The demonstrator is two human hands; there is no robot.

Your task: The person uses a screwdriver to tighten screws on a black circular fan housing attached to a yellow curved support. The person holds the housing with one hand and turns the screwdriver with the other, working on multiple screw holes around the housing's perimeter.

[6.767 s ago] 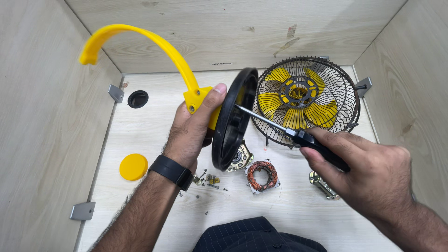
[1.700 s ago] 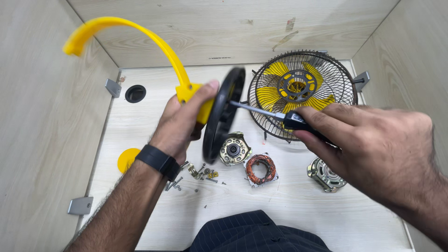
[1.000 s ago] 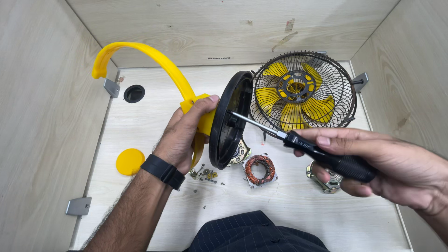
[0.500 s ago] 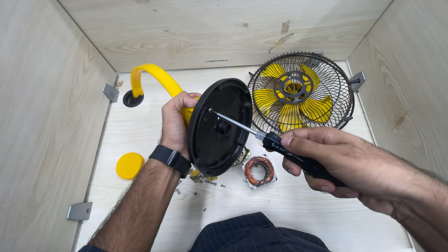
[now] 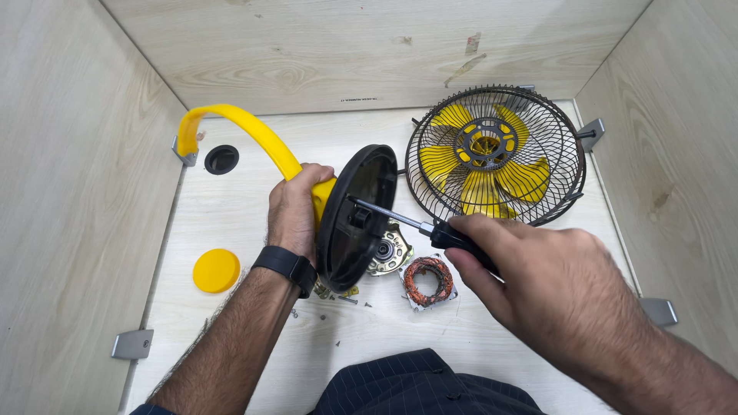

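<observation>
My left hand (image 5: 295, 209) grips the yellow curved stand arm (image 5: 244, 132) where it joins a round black base disc (image 5: 355, 217), holding the disc tilted on edge over the table. My right hand (image 5: 543, 286) is closed around the black handle of a screwdriver (image 5: 419, 227). Its metal shaft points left, with the tip at the middle of the disc's underside. A black watch sits on my left wrist.
A black wire fan cage (image 5: 496, 154) with yellow blades lies at the back right. A metal motor part (image 5: 388, 252), a copper winding (image 5: 427, 280) and loose screws (image 5: 338, 293) lie under the disc. A yellow cap (image 5: 216, 270) and a black ring (image 5: 221, 159) lie to the left. Wooden walls surround the table.
I have turned the disc more edge-on and moved it right. The yellow arm now arches up to the left. My right hand has come closer, keeping the screwdriver tip on the disc.
</observation>
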